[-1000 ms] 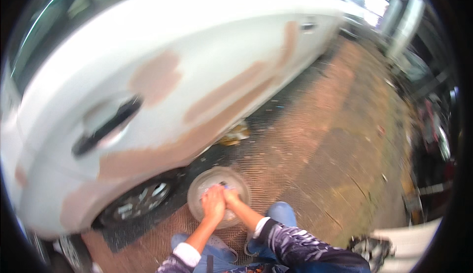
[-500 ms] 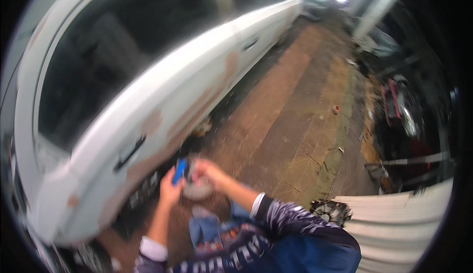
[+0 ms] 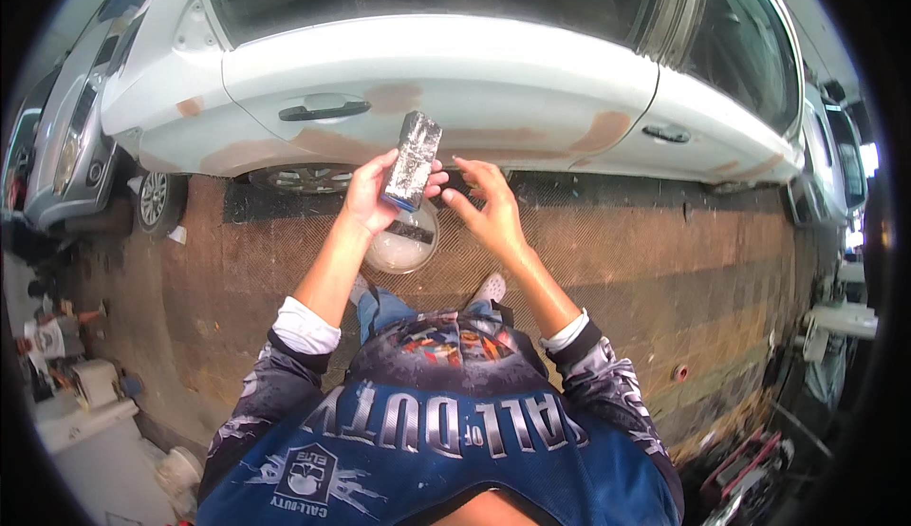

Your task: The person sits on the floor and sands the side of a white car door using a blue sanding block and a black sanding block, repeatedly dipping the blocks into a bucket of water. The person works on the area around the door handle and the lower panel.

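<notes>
My left hand (image 3: pixel 365 198) is closed around a sanding block (image 3: pixel 414 151), its worn black-and-whitish face turned up and a blue edge showing at the lower end. To the right of the block, my right hand (image 3: pixel 489 203) is held open with the fingers apart, holding nothing. Beneath both hands stands a round bucket (image 3: pixel 403 262) of cloudy liquid, with a dark strip across it. Beyond them is the side of a white car (image 3: pixel 455 70), its doors marked with brownish patches (image 3: pixel 603 132) and fitted with black handles (image 3: pixel 325 111).
A wheel (image 3: pixel 159 201) stands at the left beside another car (image 3: pixel 81 160). Patterned matting (image 3: pixel 607 251) covers the floor. A small reddish ring (image 3: pixel 679 372) lies at the right. Assorted parts (image 3: pixel 750 469) are piled at the lower right, and pale boxes (image 3: pixel 90 431) sit at the lower left.
The view has swung from along the car to facing its doors. In my left hand the block now shows its worn face instead of its blue side. My right hand's fingers have opened.
</notes>
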`<state>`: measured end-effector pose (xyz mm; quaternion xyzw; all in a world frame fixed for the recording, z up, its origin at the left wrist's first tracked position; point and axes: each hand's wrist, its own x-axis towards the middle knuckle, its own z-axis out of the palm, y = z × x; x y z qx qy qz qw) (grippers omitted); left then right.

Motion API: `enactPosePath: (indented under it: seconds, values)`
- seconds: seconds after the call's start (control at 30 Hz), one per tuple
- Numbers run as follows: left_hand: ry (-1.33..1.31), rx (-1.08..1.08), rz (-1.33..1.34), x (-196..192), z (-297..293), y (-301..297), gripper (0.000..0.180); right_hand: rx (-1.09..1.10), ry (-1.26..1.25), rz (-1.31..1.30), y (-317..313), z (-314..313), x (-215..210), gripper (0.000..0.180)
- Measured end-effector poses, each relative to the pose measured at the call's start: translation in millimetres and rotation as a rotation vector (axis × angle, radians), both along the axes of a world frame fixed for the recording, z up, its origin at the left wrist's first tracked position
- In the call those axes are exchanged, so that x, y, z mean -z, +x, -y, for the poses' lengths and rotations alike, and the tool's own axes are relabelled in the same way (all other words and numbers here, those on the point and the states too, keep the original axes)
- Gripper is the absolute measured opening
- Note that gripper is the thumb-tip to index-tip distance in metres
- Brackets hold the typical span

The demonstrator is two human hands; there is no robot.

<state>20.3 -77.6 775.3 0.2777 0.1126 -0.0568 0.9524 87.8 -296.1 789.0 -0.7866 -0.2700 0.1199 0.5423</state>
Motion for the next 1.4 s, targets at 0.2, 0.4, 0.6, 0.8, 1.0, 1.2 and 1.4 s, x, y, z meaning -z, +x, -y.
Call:
enactPosePath:
  seconds: [0.2,0.4,0.6,0.8,1.0,1.2,1.4]
  values:
    - [0.023,-0.165,0.002,-28,70,11,0.043,-0.246,-0.002,0.331,21,32,-24,0.074]
    - [0.101,-0.285,0.012,-26,83,7,0.044,-0.303,-0.103,0.597,23,36,-28,0.081]
    - [0.106,-0.367,-0.054,-14,85,21,0.033,-0.347,-0.206,0.684,22,34,-12,0.076]
    - [1.415,-0.544,0.114,5,87,11,0.047,-0.148,0.102,-0.941,75,15,0,0.074]
    - [1.513,-0.694,-0.005,6,88,-22,0.046,-0.526,0.016,-1.187,103,-28,-6,0.050]
    - [1.679,-0.858,-0.205,23,108,-3,0.048,-0.648,-0.011,-1.399,127,-39,8,0.040]
    - [1.555,-0.876,-0.370,9,147,63,0.058,-0.746,-0.119,-1.298,200,-30,28,0.042]
